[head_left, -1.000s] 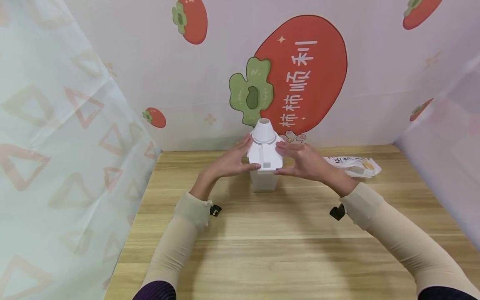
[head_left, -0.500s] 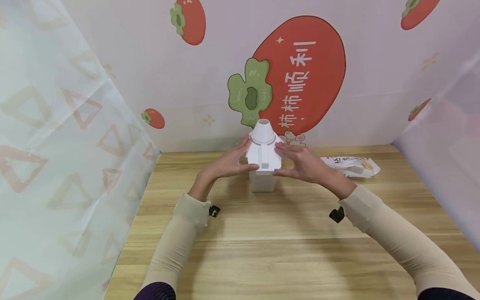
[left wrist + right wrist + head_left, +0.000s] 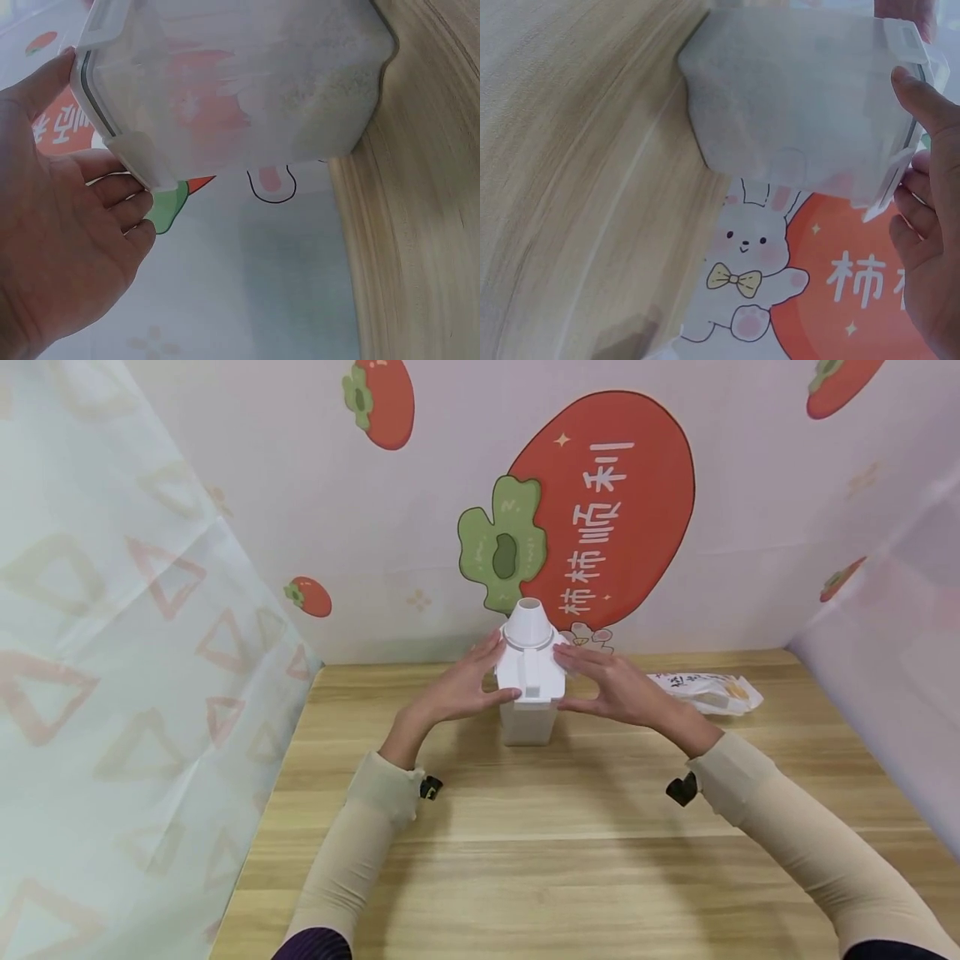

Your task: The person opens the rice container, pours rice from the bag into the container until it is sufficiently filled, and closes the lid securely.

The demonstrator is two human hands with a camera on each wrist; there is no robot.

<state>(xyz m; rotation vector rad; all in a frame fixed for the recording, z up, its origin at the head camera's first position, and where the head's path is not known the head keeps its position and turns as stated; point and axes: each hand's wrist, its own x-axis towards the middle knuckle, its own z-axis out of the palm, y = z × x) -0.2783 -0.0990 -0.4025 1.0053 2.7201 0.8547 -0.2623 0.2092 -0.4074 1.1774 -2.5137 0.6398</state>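
Observation:
A translucent plastic storage container (image 3: 527,728) stands upright on the table near the back wall. Pale grains like rice show through its lower part (image 3: 337,105) in the left wrist view. On top sits its white lid (image 3: 534,672) with side clips, and a white cone-shaped piece (image 3: 527,625) with a round hole at its narrow top rises from it. My left hand (image 3: 467,683) holds the lid's left side, thumb at the front corner. Opposite it, my right hand (image 3: 618,687) grips the right side with the thumb at the front and the fingers farther back.
A white printed packet (image 3: 708,695) lies behind my right wrist, partly hidden. The wooden table (image 3: 525,860) reaches the back wall (image 3: 397,577), which is printed with red persimmons. Another printed sheet (image 3: 135,635) stands along the left.
My right hand has shifted very slightly right along the lid. The container and left hand stay nearly in place.

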